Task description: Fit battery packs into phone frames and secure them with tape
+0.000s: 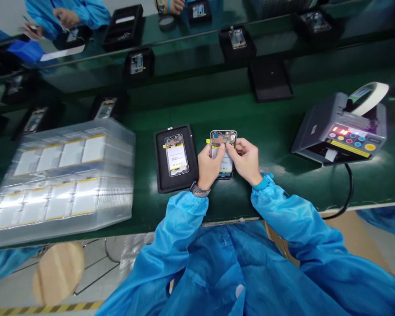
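Observation:
An opened phone [226, 166] with a white battery lies upright in front of me on the green table. My left hand [210, 166] grips its left side, thumb on the inner parts near the battery's top edge. My right hand [246, 160] holds the right side, its thumb beside the left one; the fingertips behind the phone are hidden. Just left, a second opened phone [177, 156] with a battery and a yellow tab rests in a black tray [163, 180].
A clear plastic tray stack [116, 175] of white batteries stands at the left. At the right is a tape dispenser [342, 131] with a lit display and a cable. A black tray [270, 81] and several phone trays lie farther back. Other people's hands [67, 18] work across the table.

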`<state>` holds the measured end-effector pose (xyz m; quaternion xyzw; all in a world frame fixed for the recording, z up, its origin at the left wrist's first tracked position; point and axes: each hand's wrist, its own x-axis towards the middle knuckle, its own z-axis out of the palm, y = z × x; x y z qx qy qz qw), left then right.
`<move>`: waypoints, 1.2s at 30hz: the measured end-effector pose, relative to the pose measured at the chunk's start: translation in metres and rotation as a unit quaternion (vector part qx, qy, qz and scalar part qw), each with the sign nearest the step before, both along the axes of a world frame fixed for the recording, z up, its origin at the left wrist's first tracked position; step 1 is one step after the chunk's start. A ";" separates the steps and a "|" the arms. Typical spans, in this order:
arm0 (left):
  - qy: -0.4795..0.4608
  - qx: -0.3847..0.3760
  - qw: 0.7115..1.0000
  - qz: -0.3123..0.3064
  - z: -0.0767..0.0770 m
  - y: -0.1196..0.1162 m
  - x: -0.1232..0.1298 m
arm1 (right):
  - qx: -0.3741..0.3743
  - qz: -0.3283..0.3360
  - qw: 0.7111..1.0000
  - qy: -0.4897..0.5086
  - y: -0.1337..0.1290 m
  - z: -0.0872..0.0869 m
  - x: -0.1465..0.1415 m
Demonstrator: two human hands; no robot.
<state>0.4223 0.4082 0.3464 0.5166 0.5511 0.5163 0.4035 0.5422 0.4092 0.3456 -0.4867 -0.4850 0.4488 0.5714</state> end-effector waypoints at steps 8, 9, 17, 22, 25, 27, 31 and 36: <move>-0.008 -0.024 1.000 -0.002 0.000 0.003 0.000 | -0.014 0.008 1.000 0.003 0.002 -0.001 0.003; -0.024 -0.028 0.999 -0.015 0.000 0.004 -0.001 | -0.016 0.012 1.000 0.002 0.002 0.001 0.003; -0.188 -0.133 0.973 -0.032 -0.001 0.010 -0.005 | -0.011 0.027 0.999 -0.026 -0.018 0.027 0.025; -0.269 -0.188 0.944 -0.005 0.005 0.011 -0.004 | -0.014 -0.152 0.986 -0.072 -0.066 0.035 0.085; -0.299 -0.207 0.932 0.009 0.007 0.012 -0.005 | 0.012 -0.329 0.939 -0.098 -0.091 0.036 0.135; -0.315 -0.222 0.923 0.009 0.007 0.013 -0.005 | 0.004 -0.399 0.911 -0.109 -0.098 0.036 0.165; -0.345 -0.227 0.909 -0.055 0.003 0.013 -0.006 | -0.074 -0.373 0.917 -0.117 -0.094 0.034 0.196; -0.357 -0.229 0.892 -0.157 -0.002 0.011 -0.006 | -0.108 -0.357 0.922 -0.108 -0.084 0.034 0.194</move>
